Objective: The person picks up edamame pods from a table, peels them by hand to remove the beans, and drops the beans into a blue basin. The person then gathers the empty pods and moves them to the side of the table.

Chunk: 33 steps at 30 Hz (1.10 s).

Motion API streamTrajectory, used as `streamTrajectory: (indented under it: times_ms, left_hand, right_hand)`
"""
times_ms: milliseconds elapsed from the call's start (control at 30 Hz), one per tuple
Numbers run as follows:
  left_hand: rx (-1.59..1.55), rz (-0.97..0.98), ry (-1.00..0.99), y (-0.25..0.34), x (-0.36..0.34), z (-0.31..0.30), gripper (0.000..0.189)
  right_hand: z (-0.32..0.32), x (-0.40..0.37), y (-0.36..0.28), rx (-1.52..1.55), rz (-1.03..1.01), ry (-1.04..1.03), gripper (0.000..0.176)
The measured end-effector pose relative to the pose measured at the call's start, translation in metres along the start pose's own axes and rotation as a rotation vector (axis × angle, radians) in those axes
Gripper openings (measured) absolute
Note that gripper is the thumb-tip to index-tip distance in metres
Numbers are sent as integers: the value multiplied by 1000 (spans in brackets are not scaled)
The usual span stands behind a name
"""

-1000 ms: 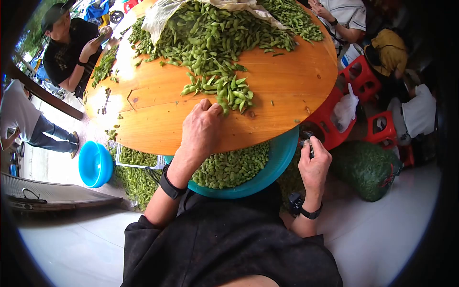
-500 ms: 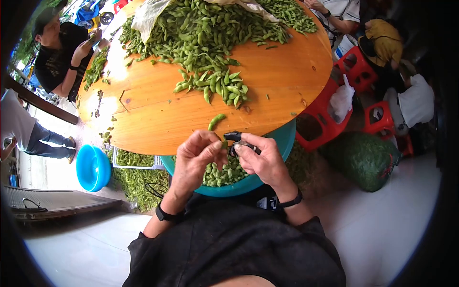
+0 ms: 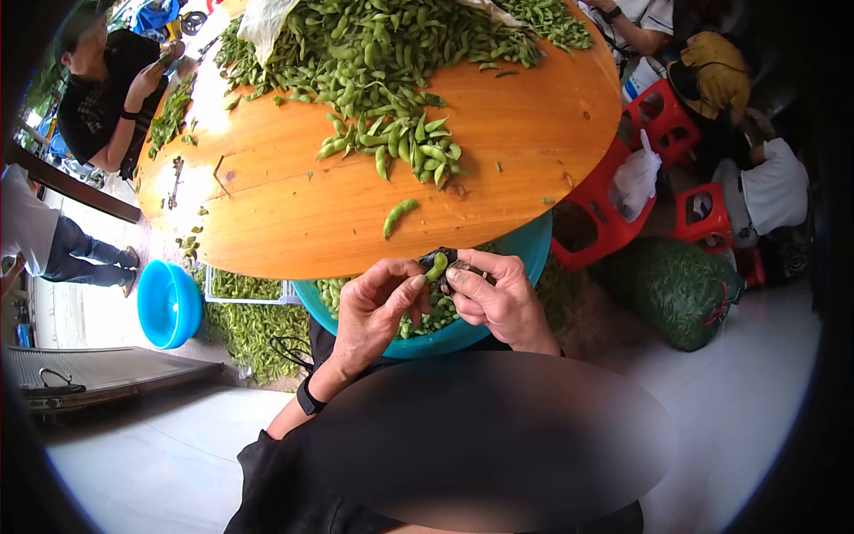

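Note:
A green bean pod (image 3: 436, 267) is pinched between my two hands, above a teal basin (image 3: 536, 258) of shelled beans (image 3: 338, 294). My left hand (image 3: 384, 307) closes on the pod's near end with thumb and fingers. My right hand (image 3: 498, 294) grips its other side, with black coverings on the fingertips. Just beyond, one loose pod (image 3: 399, 218) lies near the edge of the wooden table (image 3: 311, 231). Farther back on the table rises a big heap of pods (image 3: 374, 71).
A blue basin (image 3: 169, 304) and a white crate (image 3: 245, 285) of pods stand at the left. Red stools (image 3: 605, 209) and a green net sack (image 3: 672, 294) are at the right. People sit or stand on both sides.
The pod between my hands now shows more clearly, and both hands sit slightly lower relative to the table edge. The view has shifted a little. The person at the left has raised a hand slightly.

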<state>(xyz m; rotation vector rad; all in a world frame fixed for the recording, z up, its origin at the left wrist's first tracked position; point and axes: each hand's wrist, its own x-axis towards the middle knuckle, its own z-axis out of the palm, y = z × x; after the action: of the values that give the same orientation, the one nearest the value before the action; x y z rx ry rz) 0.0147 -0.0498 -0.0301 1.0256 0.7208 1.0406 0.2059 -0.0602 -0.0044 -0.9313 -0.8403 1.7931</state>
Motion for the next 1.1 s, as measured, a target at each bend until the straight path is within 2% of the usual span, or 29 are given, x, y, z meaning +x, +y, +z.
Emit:
streamTrajectory:
  times_ms: [67,167,233,300,400,533,633,700,833,900,933,1000,1067,1100]
  left_hand:
    - [206,60,38,-2,-4,6,9]
    - [355,107,93,0,-4,8,8]
    - [304,55,115,3,-4,6,8]
    - [255,0,18,3,-3,0,9]
    - [116,-63,-26,1,-3,-3,10]
    - [123,-120,0,1,-6,-2,11]
    - [225,-51,95,-5,-6,3,12]
    - [608,215,152,-6,-5,5,12]
    - [649,214,121,-4,-6,5,12]
    - [323,-32,66,-2,-9,5,14]
    - [323,-34,66,-2,-9,5,14]
    - [-426,-402,-69,0,-7,3,17]
    - [-454,-432,-95,-4,-5,1,18]
    - [-481,-459,-119,-7,-5,1,19]
  right_hand:
    - [4,-3,-3,-120,-49,22,22]
    - [6,-7,-3,-192,-69,25,21]
    - [7,-7,-4,-186,-65,29,20]
    - [5,-6,-4,-180,-60,33,19]
    - [1,-6,-5,-182,-5,-24,18]
    - [3,-7,-4,-177,-46,-52,18]
    - [2,-7,0,-173,-64,-34,17]
    - [1,-7,4,-170,-74,-24,16]
    - [1,-4,8,-316,-186,-5,13]
    - [0,-4,7,-350,-215,-2,12]
    - [-1,-6,5,-231,-139,-33,13]
    - [-7,-7,4,-111,-64,-63,13]
    - [-14,-5,5,72,63,-153,12]
    - [-13,-6,5,71,64,-153,12]
